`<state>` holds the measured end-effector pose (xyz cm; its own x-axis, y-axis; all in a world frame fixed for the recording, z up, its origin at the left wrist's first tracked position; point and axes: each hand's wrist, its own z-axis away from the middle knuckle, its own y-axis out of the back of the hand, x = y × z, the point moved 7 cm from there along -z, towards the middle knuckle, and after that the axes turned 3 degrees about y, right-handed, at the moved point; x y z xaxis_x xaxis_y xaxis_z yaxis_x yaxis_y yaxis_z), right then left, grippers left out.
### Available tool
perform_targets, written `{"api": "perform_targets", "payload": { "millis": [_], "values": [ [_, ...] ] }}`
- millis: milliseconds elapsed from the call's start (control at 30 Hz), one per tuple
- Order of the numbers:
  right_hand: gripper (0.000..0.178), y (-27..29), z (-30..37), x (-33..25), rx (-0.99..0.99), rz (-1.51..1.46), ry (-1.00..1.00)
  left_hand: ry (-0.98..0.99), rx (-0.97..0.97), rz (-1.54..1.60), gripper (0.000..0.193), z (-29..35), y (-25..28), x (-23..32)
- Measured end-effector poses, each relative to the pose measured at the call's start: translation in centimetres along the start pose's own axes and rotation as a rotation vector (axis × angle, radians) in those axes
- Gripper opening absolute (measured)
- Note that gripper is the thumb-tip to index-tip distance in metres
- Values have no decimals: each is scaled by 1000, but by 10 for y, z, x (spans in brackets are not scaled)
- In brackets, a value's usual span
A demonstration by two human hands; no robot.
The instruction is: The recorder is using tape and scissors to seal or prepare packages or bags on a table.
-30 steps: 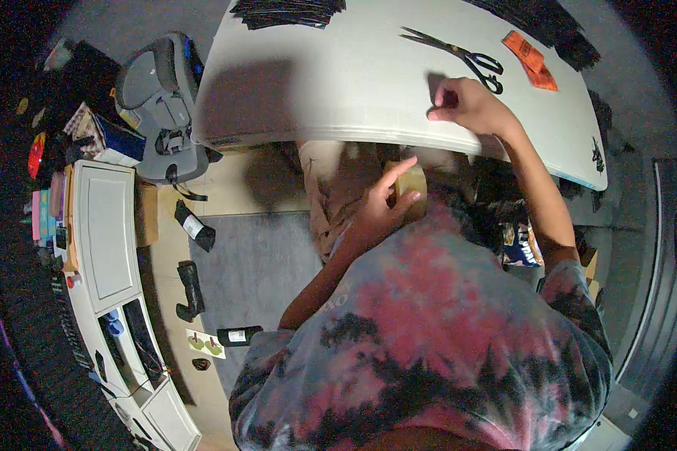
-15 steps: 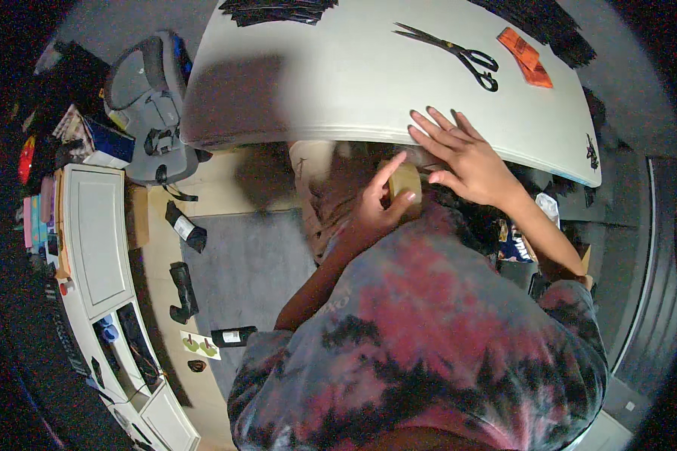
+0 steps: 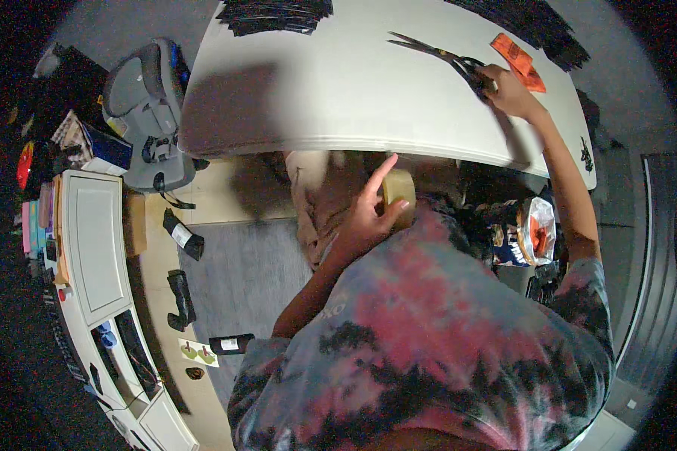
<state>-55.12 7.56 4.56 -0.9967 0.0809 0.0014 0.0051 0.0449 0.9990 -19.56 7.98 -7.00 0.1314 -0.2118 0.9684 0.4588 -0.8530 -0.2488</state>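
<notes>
Tape (image 3: 402,199) sits at two o'clock from the centre of my view. I have the left hand (image 3: 368,213) half open around it, index straight, thumb against the roll. My right hand (image 3: 510,93), fingers curled, meets the handles of the scissors (image 3: 445,55) toward one o'clock; I cannot tell whether it grips them.

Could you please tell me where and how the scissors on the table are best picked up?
Probably by the looped handles, coming from the near right: the scissors lie flat on the white table, with the blades pointing left and the handles turned toward the right hand.
</notes>
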Motion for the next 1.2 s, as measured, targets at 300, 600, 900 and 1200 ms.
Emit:
{"api": "perform_targets", "payload": {
  "millis": [300,600,900,1200],
  "values": [
    [41,-5,-30,21,-59,-191,22,-2,46,9,68,-3,1,5],
    [31,-22,5,-11,-484,-1027,-184,2,52,-24,66,0,3,2],
    [96,5,92,-105,-442,-1391,-166,36,0,82,69,0,0,1],
    [77,5,145,-69,-825,-1151,-264,44,-15,119,70,-2,-2,0]
  ]
}}
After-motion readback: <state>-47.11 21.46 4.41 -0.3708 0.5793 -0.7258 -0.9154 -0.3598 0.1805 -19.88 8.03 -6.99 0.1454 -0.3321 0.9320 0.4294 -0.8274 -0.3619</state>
